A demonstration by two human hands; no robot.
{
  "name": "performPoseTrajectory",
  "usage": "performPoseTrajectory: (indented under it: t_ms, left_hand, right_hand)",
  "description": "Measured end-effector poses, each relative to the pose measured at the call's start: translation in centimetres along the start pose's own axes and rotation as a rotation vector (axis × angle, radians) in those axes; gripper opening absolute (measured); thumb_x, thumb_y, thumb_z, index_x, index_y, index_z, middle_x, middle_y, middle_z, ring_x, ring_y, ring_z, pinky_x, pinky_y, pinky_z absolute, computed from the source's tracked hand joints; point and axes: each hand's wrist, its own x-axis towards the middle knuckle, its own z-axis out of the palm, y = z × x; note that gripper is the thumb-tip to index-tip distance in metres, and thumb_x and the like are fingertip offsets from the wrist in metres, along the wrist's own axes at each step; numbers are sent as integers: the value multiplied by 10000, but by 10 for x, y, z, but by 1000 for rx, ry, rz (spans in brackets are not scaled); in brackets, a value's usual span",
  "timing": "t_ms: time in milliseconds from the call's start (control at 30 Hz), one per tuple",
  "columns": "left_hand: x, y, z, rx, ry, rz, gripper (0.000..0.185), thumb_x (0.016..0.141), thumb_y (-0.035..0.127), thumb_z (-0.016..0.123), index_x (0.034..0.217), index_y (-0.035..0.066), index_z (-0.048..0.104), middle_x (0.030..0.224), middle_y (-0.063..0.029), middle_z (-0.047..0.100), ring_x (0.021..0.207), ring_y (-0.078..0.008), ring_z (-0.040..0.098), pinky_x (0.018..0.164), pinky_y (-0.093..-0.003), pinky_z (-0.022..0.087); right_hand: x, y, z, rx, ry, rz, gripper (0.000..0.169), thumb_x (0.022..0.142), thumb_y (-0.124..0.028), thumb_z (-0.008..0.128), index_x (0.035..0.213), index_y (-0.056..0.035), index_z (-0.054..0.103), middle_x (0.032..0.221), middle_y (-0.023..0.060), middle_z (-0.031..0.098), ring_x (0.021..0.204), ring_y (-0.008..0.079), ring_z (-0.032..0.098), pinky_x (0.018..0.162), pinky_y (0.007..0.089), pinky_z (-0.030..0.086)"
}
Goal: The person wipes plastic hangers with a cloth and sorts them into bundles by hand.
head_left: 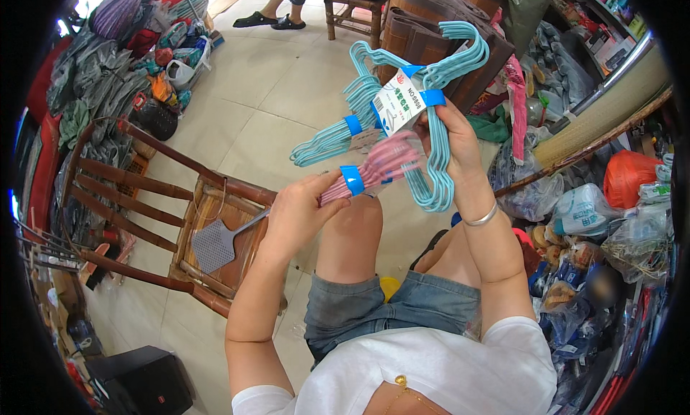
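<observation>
My right hand (458, 137) grips a bundle of light-blue clothes hangers (439, 167), held up in front of me above my knees. Blue tape and a white printed card label (399, 102) bind the bundle, and its hooks point up and to the right. In my left hand (304, 210) is a smaller bundle of pink hangers (380, 170), banded with blue tape; its far end is blurred and overlaps the lower part of the blue bundle. Some of my right fingers are hidden behind the blue hangers.
To the left stands a bamboo chair (232, 186) with a grey fly swatter (215, 248) on its seat. Bagged goods (97, 86) are piled at the left, more (582, 210) at the right. Rolled brown mats (426, 16) stand ahead. A seated person's feet (269, 20) show beyond. A black box (140, 380) sits lower left.
</observation>
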Motion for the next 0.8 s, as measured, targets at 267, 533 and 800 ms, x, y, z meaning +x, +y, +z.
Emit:
performPoseTrajectory:
  t_ms: [267, 533, 800]
  left_hand:
    - [6, 7, 20, 141, -17, 84, 425, 697, 125, 694, 1103, 45, 596, 882, -161, 616, 768, -326, 596, 668, -378, 472]
    - [16, 17, 28, 274, 87, 324, 364, 749, 157, 660, 1082, 31, 583, 971, -134, 620, 885, -293, 590, 779, -367, 463]
    - [51, 55, 74, -582, -345, 178, 250, 835, 90, 617, 1050, -14, 542, 896, -59, 604, 823, -101, 551, 723, -261, 448]
  right_hand:
    - [-18, -18, 22, -124, -18, -5, 249, 882, -105, 486, 1104, -10, 548, 836, 53, 621, 724, 114, 595, 670, 234, 489]
    - [-37, -27, 38, -379, 42, -93, 253, 875, -89, 490, 1108, -4, 543, 876, 34, 601, 766, 81, 558, 671, 216, 459]
    - [-41, 11, 17, -491, 183, -277, 211, 856, -57, 482, 1055, -16, 541, 879, 22, 577, 761, 76, 523, 665, 226, 445]
